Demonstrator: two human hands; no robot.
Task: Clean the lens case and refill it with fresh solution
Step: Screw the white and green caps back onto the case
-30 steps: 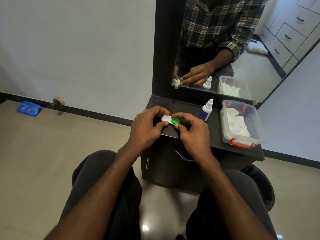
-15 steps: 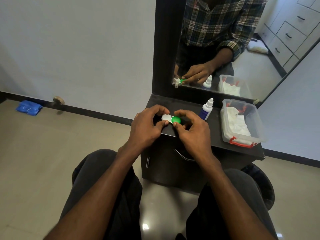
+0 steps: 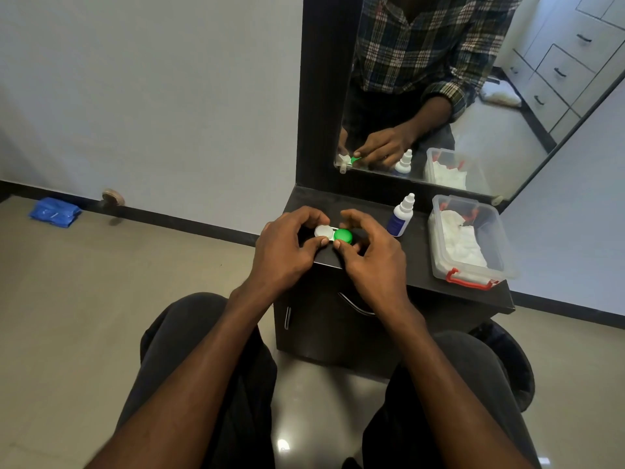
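Note:
The lens case (image 3: 333, 234) lies on the front left of the dark cabinet top (image 3: 419, 265), with a white cap on its left half and a green cap on its right half. My left hand (image 3: 287, 252) pinches the white side between thumb and fingers. My right hand (image 3: 368, 255) has its thumb tip on the green cap while its other fingers curve apart above it. A small solution bottle (image 3: 400, 216), white with a blue label and a white nozzle cap, stands upright just right of my right hand.
A clear plastic box (image 3: 471, 242) with red clips, holding white tissues, sits at the right of the cabinet top. A mirror (image 3: 456, 96) rises behind the cabinet. My knees are in front of the cabinet. A blue packet (image 3: 54, 211) lies on the floor at the far left.
My right hand's fingers have lifted and spread off the green cap, leaving only the thumb on it, so the cap shows fully. My left hand has kept its hold.

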